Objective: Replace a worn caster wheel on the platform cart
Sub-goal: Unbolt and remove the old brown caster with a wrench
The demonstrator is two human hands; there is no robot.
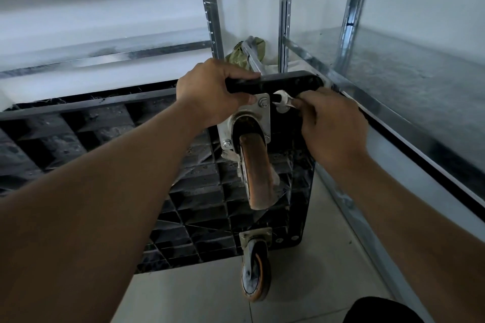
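Note:
The black platform cart (199,212) stands tipped on its side, its ribbed underside facing me. A worn orange caster wheel (258,170) hangs from a silver mounting plate (262,113) near the cart's top edge. My left hand (212,92) grips that top edge just left of the plate. My right hand (333,126) holds a small silver wrench (284,103), whose head sits at the plate's upper right corner. A second caster wheel (256,275) is mounted at the cart's lower corner, touching the floor.
Metal shelving uprights (210,8) rise behind the cart, and a galvanised shelf (393,81) runs along the right. A green bundle (244,54) lies behind the cart's top edge. Pale floor tiles (315,283) spread below; a dark knee (380,312) shows at the bottom right.

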